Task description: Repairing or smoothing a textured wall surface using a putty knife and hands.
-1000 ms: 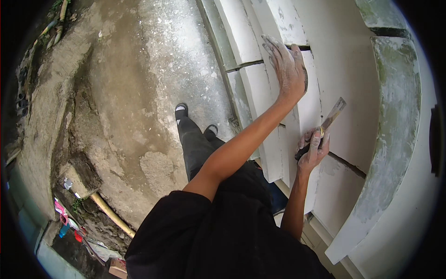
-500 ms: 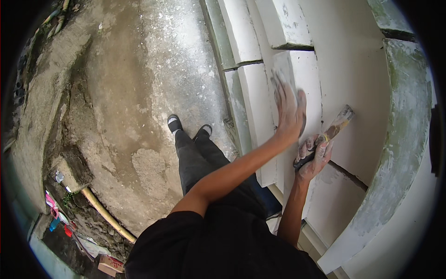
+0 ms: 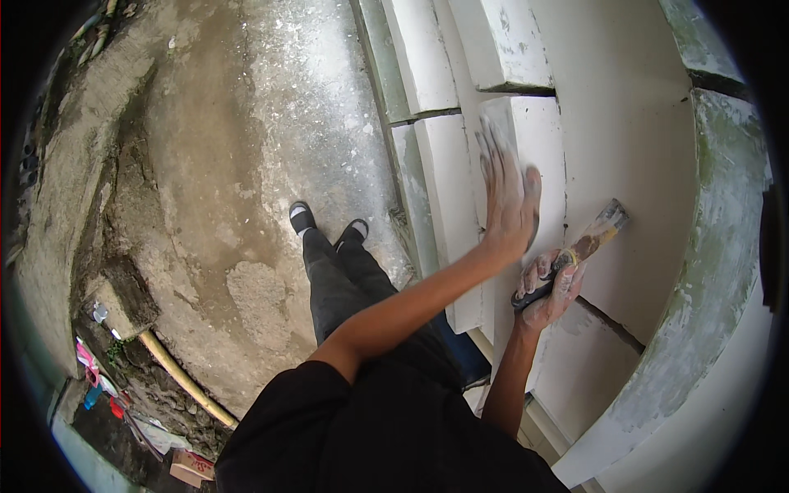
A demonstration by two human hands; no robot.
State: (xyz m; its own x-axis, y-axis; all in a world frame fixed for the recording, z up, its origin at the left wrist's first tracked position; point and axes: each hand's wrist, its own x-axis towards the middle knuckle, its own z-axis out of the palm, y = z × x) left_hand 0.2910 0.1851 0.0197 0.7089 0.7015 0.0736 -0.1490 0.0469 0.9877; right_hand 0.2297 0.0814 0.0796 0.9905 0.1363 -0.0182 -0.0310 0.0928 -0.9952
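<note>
Fingers outstretched, my left hand [image 3: 508, 201] is open and flat over the face of a white-coated block [image 3: 540, 135] on the wall; whether the palm touches it I cannot tell. White powder coats its fingers. Lower and to the right, my right hand [image 3: 552, 287] is closed around the dark handle of a putty knife [image 3: 598, 233]. The knife's blade, smeared white and brown, points up and to the right, over a smooth white wall panel [image 3: 633, 123]. White residue also covers the right hand's fingers.
More white blocks [image 3: 417, 53] with dark gaps run up the wall. A greenish, patchy ledge [image 3: 719, 205] curves along the right. On the left lies a stained concrete floor [image 3: 214, 164], where my feet stand. A yellowish pipe [image 3: 181, 374] and a cardboard box [image 3: 192, 468] lie at lower left.
The view has shifted slightly. My left hand, blurred at the fingertips before, shows more clearly now over the same block. My right hand still grips the putty knife at nearly the same angle.
</note>
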